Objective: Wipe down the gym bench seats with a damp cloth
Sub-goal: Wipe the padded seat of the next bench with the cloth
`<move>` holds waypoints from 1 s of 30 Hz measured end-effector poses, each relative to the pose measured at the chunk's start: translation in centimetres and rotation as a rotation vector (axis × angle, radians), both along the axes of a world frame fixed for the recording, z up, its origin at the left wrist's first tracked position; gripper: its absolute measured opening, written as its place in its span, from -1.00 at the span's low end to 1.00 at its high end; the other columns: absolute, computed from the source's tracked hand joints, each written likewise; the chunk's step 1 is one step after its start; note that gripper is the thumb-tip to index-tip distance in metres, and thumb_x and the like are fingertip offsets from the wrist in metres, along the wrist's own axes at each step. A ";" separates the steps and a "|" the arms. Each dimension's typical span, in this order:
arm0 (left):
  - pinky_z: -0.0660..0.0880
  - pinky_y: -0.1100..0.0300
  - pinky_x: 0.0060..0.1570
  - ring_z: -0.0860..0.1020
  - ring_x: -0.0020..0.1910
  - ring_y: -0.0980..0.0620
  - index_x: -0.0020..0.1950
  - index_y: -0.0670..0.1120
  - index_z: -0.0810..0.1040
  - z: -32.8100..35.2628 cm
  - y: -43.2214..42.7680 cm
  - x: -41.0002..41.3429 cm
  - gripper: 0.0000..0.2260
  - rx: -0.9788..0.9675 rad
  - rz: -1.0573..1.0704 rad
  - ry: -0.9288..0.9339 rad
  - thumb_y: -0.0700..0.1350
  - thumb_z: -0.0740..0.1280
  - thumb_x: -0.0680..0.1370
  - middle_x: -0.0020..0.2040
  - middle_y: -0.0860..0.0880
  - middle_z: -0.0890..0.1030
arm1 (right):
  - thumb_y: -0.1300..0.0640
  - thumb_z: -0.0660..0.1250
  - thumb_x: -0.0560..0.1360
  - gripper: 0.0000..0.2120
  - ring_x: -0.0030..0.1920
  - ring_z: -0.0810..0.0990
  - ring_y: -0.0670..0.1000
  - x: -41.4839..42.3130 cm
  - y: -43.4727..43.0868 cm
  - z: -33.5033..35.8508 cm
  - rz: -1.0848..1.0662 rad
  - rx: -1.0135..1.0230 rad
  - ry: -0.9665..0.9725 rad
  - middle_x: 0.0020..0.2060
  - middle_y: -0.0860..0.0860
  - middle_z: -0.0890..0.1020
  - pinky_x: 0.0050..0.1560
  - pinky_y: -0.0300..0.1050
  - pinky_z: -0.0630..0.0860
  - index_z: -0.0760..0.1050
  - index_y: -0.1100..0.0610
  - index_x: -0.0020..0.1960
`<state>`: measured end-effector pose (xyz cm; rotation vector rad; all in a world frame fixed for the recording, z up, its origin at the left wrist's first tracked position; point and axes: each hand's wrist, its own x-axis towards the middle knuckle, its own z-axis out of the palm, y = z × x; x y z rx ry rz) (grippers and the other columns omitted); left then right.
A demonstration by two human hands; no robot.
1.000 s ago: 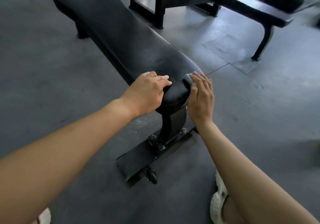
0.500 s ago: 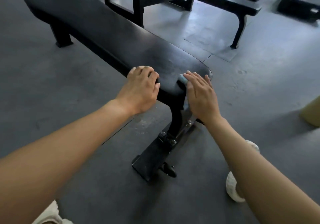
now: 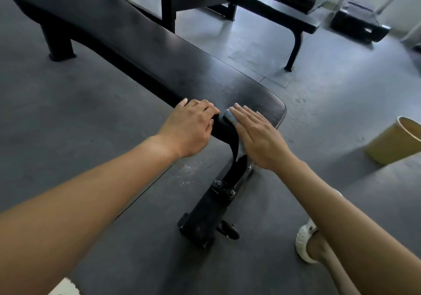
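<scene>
Hands both stay at the near end of the black bench seat (image 3: 159, 55), which runs from far left down to the middle of the view. The left hand (image 3: 191, 128) keeps its hold on the near-left corner of the pad, fingers curled over the edge, much as a second ago. The right hand (image 3: 257, 140) lies flat, fingers straight and together, pressing the grey-blue cloth (image 3: 230, 118) against the end edge of the pad. A second ago that hand sat at the right corner of the end with its fingers pointing straight away. Now it has turned, and its fingers point far-left across the edge, with the tips close to the left hand. The cloth shows past the index finger on the pad's rim, and a fold of it hangs under the palm, over the bench's post (image 3: 234, 142). Below, the bolted foot plate (image 3: 205, 221) stands on the grey floor (image 3: 68, 124). The view has swung too: a tan bin (image 3: 391, 144), only a sliver half a second ago, shows at the right, well apart from the bench. A white shoe (image 3: 305, 242) sits near right, and a second bench (image 3: 262, 1) stands far right.
</scene>
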<state>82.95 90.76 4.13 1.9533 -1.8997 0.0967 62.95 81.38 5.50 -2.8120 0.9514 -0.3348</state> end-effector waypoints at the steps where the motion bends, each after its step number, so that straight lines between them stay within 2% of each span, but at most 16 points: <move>1: 0.24 -0.13 0.49 0.45 0.39 -0.09 0.44 -0.04 0.48 0.0 0.0 0.1 -0.67 0.003 -0.012 -0.010 -0.08 0.15 0.69 0.43 -0.02 0.49 | -0.11 -0.12 0.71 -0.49 0.62 0.08 -0.10 -0.2 -0.9 0.3 -0.004 0.009 0.028 0.61 -0.12 0.20 0.62 -0.02 0.00 0.19 -0.07 0.62; 8: 0.22 -0.08 0.51 0.40 0.44 -0.08 0.51 -0.01 0.41 0.5 -0.4 0.8 -0.62 0.075 -0.068 -0.074 -0.06 0.12 0.70 0.50 -0.01 0.43 | -0.03 -0.06 0.74 -0.53 0.63 0.08 0.04 3.3 -8.0 1.9 -0.346 0.123 0.126 0.64 -0.02 0.12 0.61 0.05 0.00 0.17 0.00 0.63; 12: 0.29 -0.07 0.45 0.44 0.40 -0.11 0.49 -0.03 0.45 0.8 -0.5 1.4 -0.62 0.080 -0.095 -0.083 -0.09 0.13 0.68 0.47 -0.04 0.47 | -0.01 -0.06 0.73 -0.51 0.64 -0.01 0.04 5.9 -6.0 1.1 -0.299 0.160 0.106 0.65 -0.04 0.06 0.61 0.10 -0.04 0.11 -0.02 0.65; 16: 0.33 -0.07 0.42 0.47 0.37 -0.13 0.50 -0.07 0.45 1.0 -0.7 1.8 -0.61 0.105 -0.112 -0.083 -0.11 0.13 0.67 0.46 -0.07 0.48 | -0.25 -0.21 0.61 -0.34 0.64 -0.01 -0.06 4.8 -2.6 0.0 -0.157 0.146 0.061 0.64 -0.12 0.11 0.62 0.09 0.02 0.14 -0.08 0.64; 19: 0.34 -0.06 0.41 0.48 0.34 -0.14 0.49 -0.09 0.44 1.2 -0.5 1.3 -0.61 0.113 -0.098 -0.092 -0.12 0.12 0.67 0.43 -0.08 0.50 | -0.22 -0.20 0.65 -0.39 0.63 0.04 -0.07 2.4 -0.6 -0.9 -0.073 0.070 0.033 0.63 -0.09 0.17 0.62 0.04 0.06 0.15 -0.07 0.64; 21: 0.33 -0.05 0.41 0.47 0.35 -0.15 0.48 -0.09 0.44 1.4 -0.4 0.9 -0.62 0.121 -0.083 -0.082 -0.12 0.13 0.67 0.43 -0.08 0.49 | -0.22 -0.20 0.67 -0.41 0.62 0.08 -0.09 0.8 -0.2 -0.7 -0.077 0.028 -0.015 0.61 -0.10 0.22 0.62 0.02 0.08 0.20 -0.08 0.62; 23: 0.30 -0.03 0.44 0.42 0.42 -0.14 0.51 -0.09 0.40 1.5 -0.1 0.5 -0.60 0.143 -0.075 -0.074 -0.14 0.15 0.66 0.49 -0.09 0.43 | -0.15 -0.13 0.70 -0.48 0.61 0.14 -0.06 -0.5 -1.0 -1.1 -0.154 0.018 -0.102 0.58 -0.07 0.29 0.61 0.03 0.11 0.28 -0.06 0.59; 26: 0.20 -0.05 0.54 0.25 0.57 -0.12 0.58 -0.09 0.27 1.3 0.2 -0.1 -0.50 0.217 -0.051 -0.092 -0.18 0.15 0.62 0.61 -0.10 0.27 | 0.01 -0.01 0.71 -0.57 0.59 0.23 0.01 -0.5 -0.7 -2.4 -0.298 0.012 -0.292 0.54 -0.02 0.38 0.60 0.07 0.13 0.38 -0.03 0.52; 30: 0.11 -0.13 0.58 0.11 0.64 -0.11 0.62 -0.08 0.18 1.4 0.5 -0.6 -0.43 0.269 -0.020 -0.107 -0.19 0.15 0.60 0.66 -0.10 0.15 | 0.07 0.04 0.70 -0.62 0.54 0.30 0.11 1.6 2.8 -4.2 -0.531 -0.062 -0.588 0.47 0.07 0.47 0.56 0.11 0.20 0.46 0.11 0.43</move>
